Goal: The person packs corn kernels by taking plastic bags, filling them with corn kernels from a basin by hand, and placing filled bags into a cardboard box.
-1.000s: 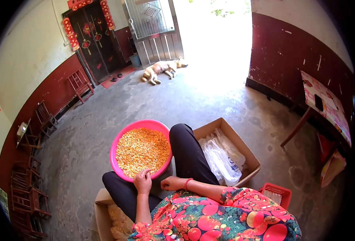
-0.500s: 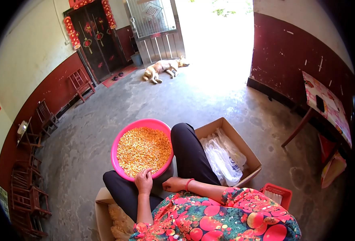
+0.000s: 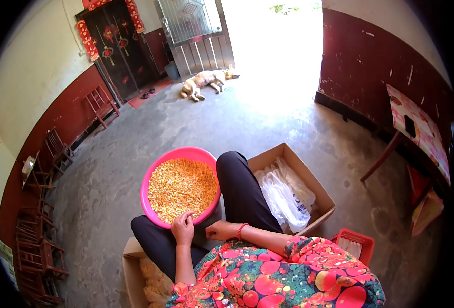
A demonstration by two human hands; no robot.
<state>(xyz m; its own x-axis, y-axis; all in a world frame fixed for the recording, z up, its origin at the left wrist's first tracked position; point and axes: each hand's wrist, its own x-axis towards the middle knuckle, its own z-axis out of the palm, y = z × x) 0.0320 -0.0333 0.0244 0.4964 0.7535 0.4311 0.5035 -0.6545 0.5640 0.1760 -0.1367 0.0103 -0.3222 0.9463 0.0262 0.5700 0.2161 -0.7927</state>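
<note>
While our left grip (image 3: 182,229) rests at the near rim of the pink basin (image 3: 186,151), its fingers drawn in towards the thumb, we cannot tell whether it pinches anything. Just ahead of it, yellow corn kernels (image 3: 182,185) lie spread across the basin. Our right grip (image 3: 220,231), loosely curled, is near it on the right, and its contents are hidden from us. Farther right, a cardboard box (image 3: 311,177) holds plastic bags (image 3: 283,201); well ahead of both grips, a dog (image 3: 204,83) lies stretched out
</note>
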